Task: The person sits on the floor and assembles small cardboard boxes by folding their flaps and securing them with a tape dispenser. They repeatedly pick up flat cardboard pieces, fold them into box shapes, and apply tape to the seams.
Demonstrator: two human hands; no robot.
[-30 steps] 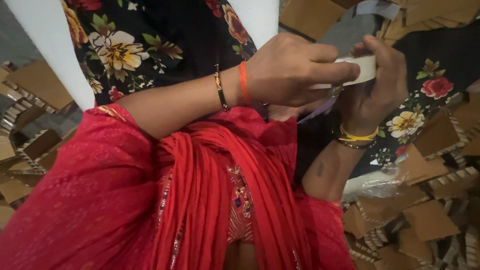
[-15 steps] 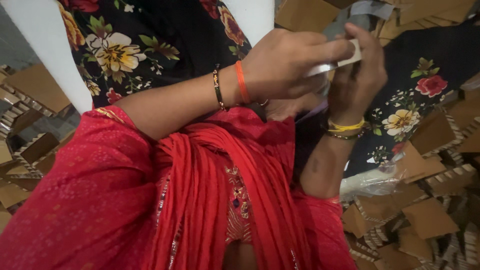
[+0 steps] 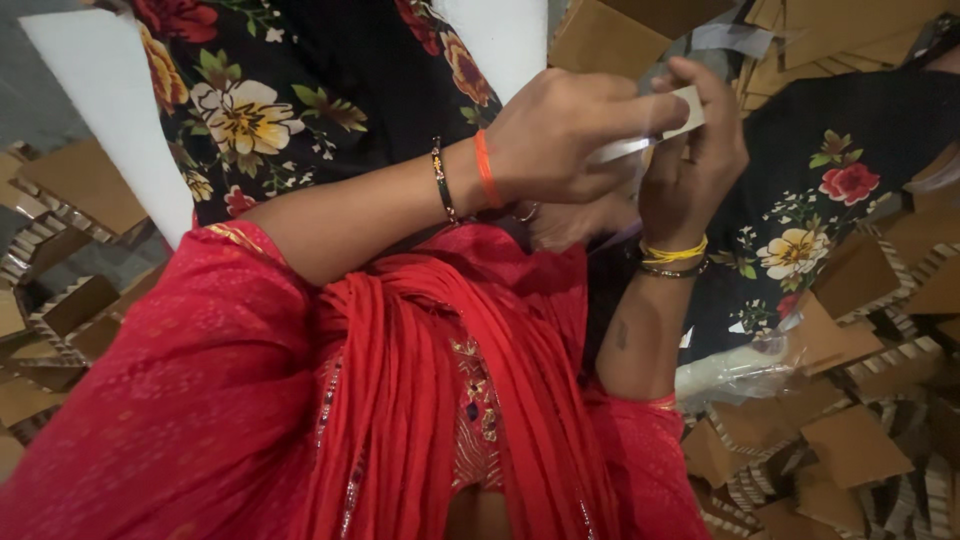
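My left hand (image 3: 565, 130) reaches across from the left, with a dark bangle and an orange thread at the wrist. Its fingers pinch the loose end of a clear tape strip (image 3: 620, 151). My right hand (image 3: 700, 165), with yellow bangles at the wrist, is raised upright and closed around a small white tape roll (image 3: 690, 106). Only an edge of the roll shows between the fingers. Both hands meet above my lap, over a red scarf (image 3: 420, 380) and black floral cloth (image 3: 300, 110).
Brown corrugated cardboard pieces (image 3: 850, 450) lie scattered at the right and at the left (image 3: 70, 300). A clear plastic bag (image 3: 740, 365) lies by my right elbow. A white sheet (image 3: 110, 110) stands at the upper left, and cardboard boxes (image 3: 620, 30) sit behind the hands.
The tape roll has sunk deeper into my right hand, so less of it shows. My left hand's fingers have closed on the strip near the roll. Both hands have stayed in place.
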